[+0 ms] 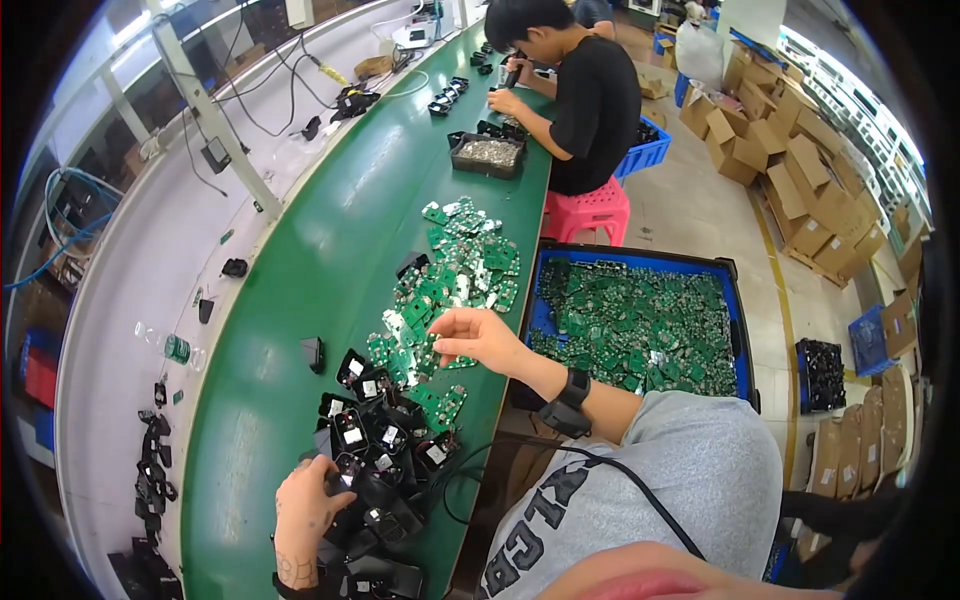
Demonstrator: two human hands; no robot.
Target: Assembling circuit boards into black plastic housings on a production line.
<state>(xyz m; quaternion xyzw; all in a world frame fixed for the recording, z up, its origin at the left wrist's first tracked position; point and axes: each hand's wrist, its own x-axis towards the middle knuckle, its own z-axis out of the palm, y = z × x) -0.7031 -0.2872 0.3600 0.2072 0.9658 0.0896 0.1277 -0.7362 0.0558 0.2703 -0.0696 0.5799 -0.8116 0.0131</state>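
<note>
My left hand (308,505) is at the near end of the green bench, its fingers curled round a black plastic housing (345,468) at the edge of a heap. The heaped housings (385,440) have white parts and thin wires inside. Farther along, my right hand (482,335) hovers over a loose pile of green circuit boards (470,255). Its thumb and fingers are drawn together near the boards; what lies between the tips is too small to make out. A black band is strapped round my right wrist.
A blue-lined crate of circuit boards (640,330) stands right of the bench. Ahead, a co-worker sits on a pink stool (590,212) near a black tray of small metal parts (487,155). A black cable (600,460) crosses my lap. Cardboard boxes (810,190) fill the far right.
</note>
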